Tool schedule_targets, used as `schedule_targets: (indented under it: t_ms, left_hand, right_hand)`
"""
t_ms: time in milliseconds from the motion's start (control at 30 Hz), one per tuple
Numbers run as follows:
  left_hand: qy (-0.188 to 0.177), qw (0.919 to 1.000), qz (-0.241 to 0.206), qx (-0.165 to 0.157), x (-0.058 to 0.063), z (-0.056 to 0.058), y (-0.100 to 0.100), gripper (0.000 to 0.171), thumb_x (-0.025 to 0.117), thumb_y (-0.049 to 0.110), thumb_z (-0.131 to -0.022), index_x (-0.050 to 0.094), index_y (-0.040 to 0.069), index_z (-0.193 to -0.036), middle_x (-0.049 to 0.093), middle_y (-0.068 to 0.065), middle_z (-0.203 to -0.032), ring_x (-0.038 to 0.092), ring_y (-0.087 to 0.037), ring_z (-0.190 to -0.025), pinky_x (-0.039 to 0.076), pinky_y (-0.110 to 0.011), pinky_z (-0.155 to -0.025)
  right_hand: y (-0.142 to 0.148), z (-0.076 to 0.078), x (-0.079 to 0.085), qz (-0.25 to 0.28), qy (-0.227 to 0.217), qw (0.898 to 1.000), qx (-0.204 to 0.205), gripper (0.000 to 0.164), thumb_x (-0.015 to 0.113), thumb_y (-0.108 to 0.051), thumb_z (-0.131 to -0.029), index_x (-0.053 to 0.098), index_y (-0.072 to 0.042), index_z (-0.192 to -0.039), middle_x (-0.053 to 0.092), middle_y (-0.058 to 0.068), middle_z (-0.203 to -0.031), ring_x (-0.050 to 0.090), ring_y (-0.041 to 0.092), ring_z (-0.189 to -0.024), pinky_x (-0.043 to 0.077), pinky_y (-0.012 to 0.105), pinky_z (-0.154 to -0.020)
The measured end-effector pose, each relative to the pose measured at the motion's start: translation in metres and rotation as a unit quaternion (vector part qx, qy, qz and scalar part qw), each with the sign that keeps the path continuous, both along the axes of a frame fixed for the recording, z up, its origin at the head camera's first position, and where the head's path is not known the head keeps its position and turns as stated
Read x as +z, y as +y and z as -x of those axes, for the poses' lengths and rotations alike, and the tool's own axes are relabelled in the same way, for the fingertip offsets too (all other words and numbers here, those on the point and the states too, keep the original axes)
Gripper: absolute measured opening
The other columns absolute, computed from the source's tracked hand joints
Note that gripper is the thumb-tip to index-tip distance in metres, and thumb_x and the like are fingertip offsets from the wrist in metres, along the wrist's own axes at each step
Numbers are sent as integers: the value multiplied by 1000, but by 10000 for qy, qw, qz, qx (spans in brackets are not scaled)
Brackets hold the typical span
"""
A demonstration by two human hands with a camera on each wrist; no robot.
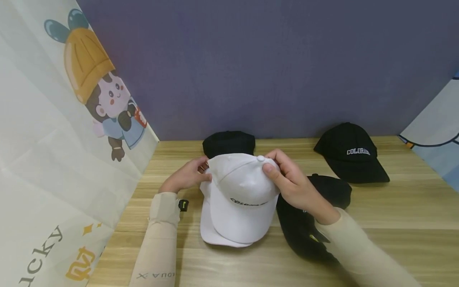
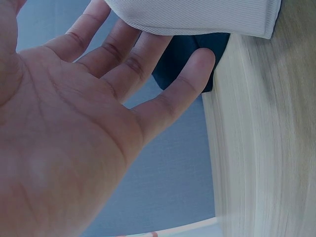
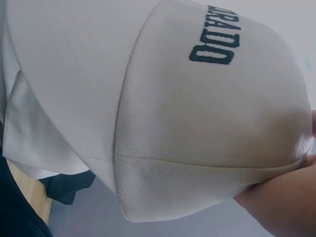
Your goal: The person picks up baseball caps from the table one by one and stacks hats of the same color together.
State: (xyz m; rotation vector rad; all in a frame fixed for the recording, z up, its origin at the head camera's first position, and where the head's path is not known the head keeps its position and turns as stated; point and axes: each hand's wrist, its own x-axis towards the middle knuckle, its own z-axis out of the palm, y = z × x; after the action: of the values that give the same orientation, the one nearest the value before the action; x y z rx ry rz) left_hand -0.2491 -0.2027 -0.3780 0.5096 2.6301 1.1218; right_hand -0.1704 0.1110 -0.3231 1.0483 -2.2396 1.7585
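Two white caps are nested at the middle of the table in the head view. The upper white cap (image 1: 244, 219) has dark lettering on its front and its brim toward me; the lower white cap (image 1: 207, 229) shows mostly as a brim beneath it. My right hand (image 1: 294, 183) pinches the upper cap's crown beside the top button, thumb in front. At the left edge of the white caps, my left hand (image 1: 184, 175) has its thumb in front and fingers behind. The left wrist view shows those fingertips (image 2: 201, 59) partly covered by white fabric; which cap they hold is unclear.
Behind the white caps sits a black cap (image 1: 228, 142). Another black cap (image 1: 349, 153) with white lettering lies at the back right. A third black cap (image 1: 331, 189) is partly under my right forearm. A dark wall (image 1: 269, 71) borders the wooden table (image 1: 401, 207).
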Motion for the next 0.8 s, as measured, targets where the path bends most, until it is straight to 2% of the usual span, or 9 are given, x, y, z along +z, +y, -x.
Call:
schedule_targets:
  t_ms: [333,533,800]
  left_hand:
    - [81,9999,101,102,-1,0,2,21,62,10,-86,56,13,-106,57,-6,-99,56,-22,-95,48,-33,-76]
    - [141,9999,61,62,-1,0,2,25,61,7,-85,58,13,-108,57,-6,-98,56,-22,-92,48,-33,-76]
    - [228,9997,-2,-3,-3,0,0,31,63,2,-83,58,14,-112,61,-3,-102,56,-23,-93,47,-32,-76]
  right_hand:
    - [-3,2,-3,132,-96,9999,59,9,45,-9,-101,50,-4,-106,56,6,-96,57,12,-84,50,27,-69]
    - [-6,2,-6,208,-163,9996,28,11,45,-9,-101,50,0,-106,57,8,-96,58,13,-83,51,28,-69]
    - [-14,2,-10,264,-419,9987,96,12,45,-12,-102,49,-2,-106,55,9,-96,57,14,-84,52,30,-70]
